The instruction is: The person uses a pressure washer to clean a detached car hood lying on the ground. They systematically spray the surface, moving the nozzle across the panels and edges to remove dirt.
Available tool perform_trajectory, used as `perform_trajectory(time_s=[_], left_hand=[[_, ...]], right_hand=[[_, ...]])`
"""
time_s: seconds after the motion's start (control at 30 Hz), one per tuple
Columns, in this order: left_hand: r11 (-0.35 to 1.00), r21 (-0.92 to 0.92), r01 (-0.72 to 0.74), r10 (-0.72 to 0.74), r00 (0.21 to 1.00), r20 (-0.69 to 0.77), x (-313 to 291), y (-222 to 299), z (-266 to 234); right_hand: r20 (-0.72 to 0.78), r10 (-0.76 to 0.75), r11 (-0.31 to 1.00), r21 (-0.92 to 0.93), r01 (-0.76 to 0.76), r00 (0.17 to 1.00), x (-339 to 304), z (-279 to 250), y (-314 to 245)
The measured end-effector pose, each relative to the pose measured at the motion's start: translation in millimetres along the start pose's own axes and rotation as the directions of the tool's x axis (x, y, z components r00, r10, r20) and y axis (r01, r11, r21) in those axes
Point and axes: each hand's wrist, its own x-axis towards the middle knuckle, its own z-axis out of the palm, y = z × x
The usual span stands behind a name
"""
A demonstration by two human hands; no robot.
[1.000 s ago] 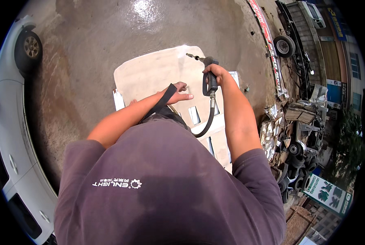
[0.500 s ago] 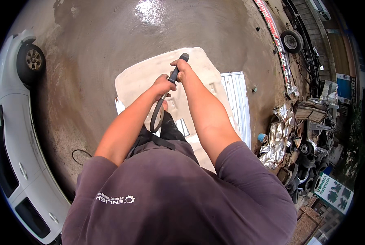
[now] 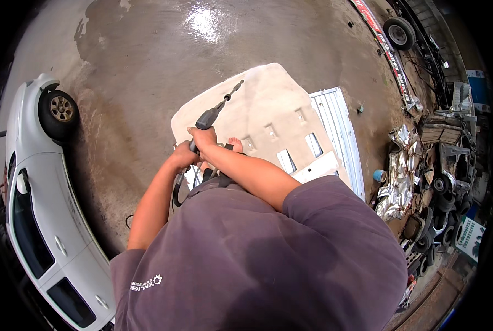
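My right hand (image 3: pixel 204 139) is wrapped round the rear of a black pressure washer gun (image 3: pixel 207 118), just behind its thick body. Lower down, my left hand (image 3: pixel 183 156) is closed on the gun's handle end, close against my right wrist. The thin lance points away and to the right over a large beige moulded car carpet (image 3: pixel 230 105). Slots and raised recesses show in the carpet's right part. A dark hose (image 3: pixel 176 190) curves down beside my left forearm. Whether water leaves the nozzle I cannot make out.
Under the carpet's right side lies a white ribbed panel (image 3: pixel 340 132). Wet concrete (image 3: pixel 141 66) surrounds it. A white car (image 3: pixel 53 204) stands at left. Crumpled silver sheet (image 3: pixel 399 176), a blue tin (image 3: pixel 379 176), scrap and tyres line the right. My bare foot (image 3: pixel 235 144) is near the carpet.
The gun and both hands have swung left and nearer to me. More of the gun's body and its lance now show, pointing far right. The view has turned slightly.
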Motion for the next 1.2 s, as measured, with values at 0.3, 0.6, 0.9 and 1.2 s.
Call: perform_trajectory(time_s=[0.3, 0.6, 0.9, 1.2], left_hand=[[0.993, -0.046, 0.109, -0.108, 0.994, 0.02, -10.0, -8.6, -28.5], [0.97, -0.084, 0.23, -0.21, 0.957, 0.2, -16.9, -67.0, -162.2], [0.946, -0.171, 0.276, -0.271, 0.961, 0.05, -28.2, -78.9, -171.6], [0.987, -0.004, 0.162, -0.161, 0.985, 0.067, -0.7, -68.7, -73.4]], right_hand=[[0.555, 0.173, 0.973, -0.224, -0.055, 0.814, 29.6, -35.2, 8.4], [-0.146, 0.101, 0.95, -0.278, -0.139, 0.984, 87.3, -264.1, 151.6], [-0.496, 0.394, 0.919, 0.196, -0.342, 0.774, 22.7, -396.3, 318.4], [-0.273, -0.08, 0.872, -0.485, -0.066, 0.959, 35.9, -288.9, 350.2]])
